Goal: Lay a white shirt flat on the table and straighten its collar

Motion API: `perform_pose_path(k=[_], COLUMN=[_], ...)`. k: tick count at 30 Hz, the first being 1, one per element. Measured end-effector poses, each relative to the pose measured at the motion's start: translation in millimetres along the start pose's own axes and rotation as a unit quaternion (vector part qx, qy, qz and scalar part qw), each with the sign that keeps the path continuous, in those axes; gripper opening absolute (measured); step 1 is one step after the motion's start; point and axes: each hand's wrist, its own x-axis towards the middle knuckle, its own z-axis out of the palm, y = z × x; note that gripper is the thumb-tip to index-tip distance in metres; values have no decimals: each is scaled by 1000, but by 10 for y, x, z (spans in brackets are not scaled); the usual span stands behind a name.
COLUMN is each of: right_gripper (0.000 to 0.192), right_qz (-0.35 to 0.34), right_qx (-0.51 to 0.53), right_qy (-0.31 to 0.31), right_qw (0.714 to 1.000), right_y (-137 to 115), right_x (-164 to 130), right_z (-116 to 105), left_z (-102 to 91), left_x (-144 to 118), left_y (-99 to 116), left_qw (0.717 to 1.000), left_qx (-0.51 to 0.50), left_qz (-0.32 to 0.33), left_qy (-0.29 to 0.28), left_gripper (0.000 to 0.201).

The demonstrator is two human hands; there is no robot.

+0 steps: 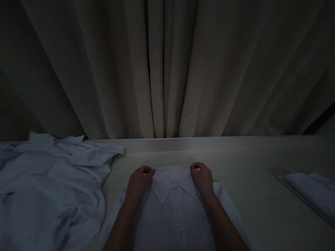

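Observation:
A white collared shirt (162, 223) lies front side up on the pale surface, its button strip running down the middle toward me. My left hand (140, 181) pinches the left end of the shirt's collar (171, 174) between thumb and fingers. At the collar's right end, my right hand (202, 177) has the same kind of pinch. The collar's top edge stretches nearly straight between both hands, and its two points lie folded down. Parts of the shoulders and sleeves are hidden under my forearms, and the shirt's lower part runs out of view.
Rumpled white shirts or cloth (52, 188) lie heaped at the left. A folded whitish garment (311, 191), seemingly in a clear sleeve, rests at the right. Long beige curtains (172, 69) hang behind the pale surface (251, 167). The light is dim.

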Motion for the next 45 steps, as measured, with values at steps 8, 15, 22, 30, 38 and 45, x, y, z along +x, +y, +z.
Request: perform_pose_path(k=[8,15,22,30,38,45], right_gripper=[26,33,27,27,24,21], right_qz=[90,147,132,119,162,175], right_qx=[115,222,226,194,201,216], right_qy=[-47,-107,-150,-111,-112,-110], right_qw=[988,958,953,967,960,954], right_y=[47,110,164,148,121,104], right_x=[32,63,64,11,4,-7], right_z=[41,87,62,94,126,136], left_z=[58,83,158,178,142,186], left_x=[-20,-28,29,33,-8,-49], left_y=[1,-41,-173,-180,-112,-87], left_qw=[967,926,939,951,955,955], left_qx=[-219,-333,-305,-269,-251,-250], left_qz=[-110,-150,-142,-135,-141,-148], left_qy=[-68,-93,-76,-75,-74,-68], left_gripper=[22,19,14,17,24,31])
